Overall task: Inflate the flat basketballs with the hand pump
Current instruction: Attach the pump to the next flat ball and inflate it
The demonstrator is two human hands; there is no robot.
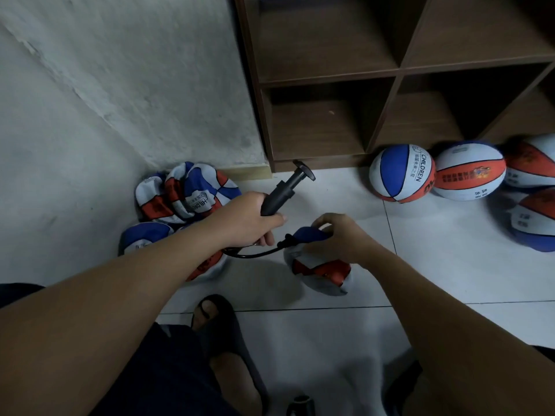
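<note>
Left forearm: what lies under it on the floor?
A flat basketball shows on both sides of the left forearm; its middle is covered. The pump hose emerges beside it.

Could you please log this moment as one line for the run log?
left hand: grips hand pump | right hand: holds flat basketball | hose: at ball | handle: untouched

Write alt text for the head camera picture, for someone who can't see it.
A person's left hand grips a black hand pump while the right hand holds a flat basketball on the tiled floor, the pump's hose reaching it. More flat balls lie by the wall; inflated balls sit before a wooden shelf.
</note>
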